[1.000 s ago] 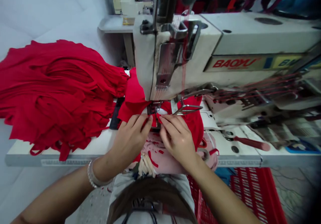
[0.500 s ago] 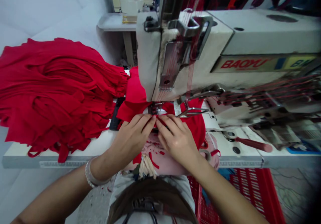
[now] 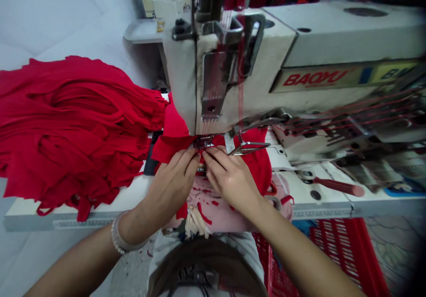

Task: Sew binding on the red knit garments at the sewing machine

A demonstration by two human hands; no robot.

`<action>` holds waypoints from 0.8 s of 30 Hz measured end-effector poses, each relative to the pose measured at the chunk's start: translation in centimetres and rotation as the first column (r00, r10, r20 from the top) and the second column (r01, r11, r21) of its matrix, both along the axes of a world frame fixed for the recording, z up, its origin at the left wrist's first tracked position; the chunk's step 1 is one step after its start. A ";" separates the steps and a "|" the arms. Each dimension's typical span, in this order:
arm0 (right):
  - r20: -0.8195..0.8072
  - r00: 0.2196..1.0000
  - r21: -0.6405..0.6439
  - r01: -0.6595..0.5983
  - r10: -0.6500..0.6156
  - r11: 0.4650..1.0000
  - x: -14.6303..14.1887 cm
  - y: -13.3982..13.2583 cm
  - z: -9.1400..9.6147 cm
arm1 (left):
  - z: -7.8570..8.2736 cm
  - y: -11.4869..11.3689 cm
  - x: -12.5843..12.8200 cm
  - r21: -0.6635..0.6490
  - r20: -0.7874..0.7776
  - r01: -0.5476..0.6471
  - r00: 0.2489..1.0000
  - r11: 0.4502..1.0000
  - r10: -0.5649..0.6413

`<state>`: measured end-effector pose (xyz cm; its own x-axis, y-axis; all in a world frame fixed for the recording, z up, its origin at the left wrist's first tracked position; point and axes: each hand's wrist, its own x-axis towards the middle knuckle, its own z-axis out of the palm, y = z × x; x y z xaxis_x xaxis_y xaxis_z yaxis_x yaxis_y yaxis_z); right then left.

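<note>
Machine head [image 3: 233,79] overhead, red fabric pile [image 3: 73,128] leftward

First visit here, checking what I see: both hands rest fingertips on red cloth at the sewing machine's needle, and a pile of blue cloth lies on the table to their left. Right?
Only the colour is wrong: in the head view the pile of cloth is red, not blue. The left hand and right hand do rest fingertips on the red cloth piece at the sewing machine.

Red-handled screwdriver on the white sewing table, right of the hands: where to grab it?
Take the red-handled screwdriver by its handle, pinched across from above. It lies flat on the white sewing table, handle clear and pointing right; the metal end sits close under the white sewing machine.
</note>
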<state>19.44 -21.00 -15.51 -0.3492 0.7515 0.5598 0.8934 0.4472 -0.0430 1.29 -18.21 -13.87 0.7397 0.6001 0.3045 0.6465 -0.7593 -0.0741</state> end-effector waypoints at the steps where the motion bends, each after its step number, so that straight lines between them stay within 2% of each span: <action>1: -0.005 1.000 -0.006 0.000 -0.001 1.000 0.0 0.1 -0.1 | 0.0 0.1 0.0 0.009 0.002 -0.001 1.000 1.000 0.001; 6: -0.092 0.995 -0.038 -0.044 0.041 0.998 0.3 0.3 -0.2 | 0.1 0.2 0.2 0.015 -0.030 -0.024 0.999 1.000 0.025; 12: -0.248 0.968 -0.147 -0.083 0.045 0.986 0.3 0.6 -0.2 | 0.1 0.4 0.1 0.059 0.016 0.026 1.000 0.998 -0.027; 17: -0.271 0.961 -0.160 -0.096 0.050 0.982 0.3 0.8 -0.3 | 0.0 1.1 -0.1 0.085 0.076 0.064 0.995 0.994 -0.071; 24: -0.328 0.944 -0.214 -0.094 0.019 0.972 0.7 0.8 -0.7 | 0.1 1.3 -0.4 0.088 0.072 0.092 0.992 0.992 -0.099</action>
